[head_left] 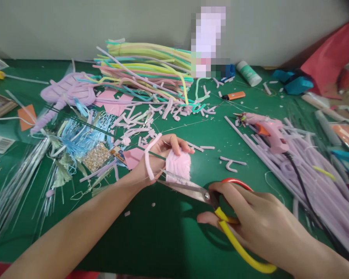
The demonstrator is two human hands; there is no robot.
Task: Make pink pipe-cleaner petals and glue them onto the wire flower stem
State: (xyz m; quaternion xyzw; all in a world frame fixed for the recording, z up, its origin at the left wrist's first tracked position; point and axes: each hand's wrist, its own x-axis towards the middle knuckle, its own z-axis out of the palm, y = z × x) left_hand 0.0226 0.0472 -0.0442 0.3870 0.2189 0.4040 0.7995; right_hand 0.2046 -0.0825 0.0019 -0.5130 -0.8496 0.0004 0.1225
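Note:
My left hand (159, 155) is closed on a small pink fuzzy piece (177, 164) that looks made of pipe cleaners laid side by side. A loose pale pink pipe cleaner end (147, 161) curves up beside my left wrist. My right hand (250, 217) grips scissors (206, 196) with red and yellow handles. Their blades are parted and point left, with the tips by the lower edge of the pink piece and my left palm. Whether the blades touch anything cannot be made out.
Cut lilac pipe cleaner bits (145, 116) litter the green table (163, 236). Behind lies a bundle of coloured pipe cleaners (148, 58). At right are a pink glue gun (269, 130), its black cord and lilac pipe cleaners (314, 170). Blue tassels (84, 130) and a lilac wrapped shape (69, 89) lie left.

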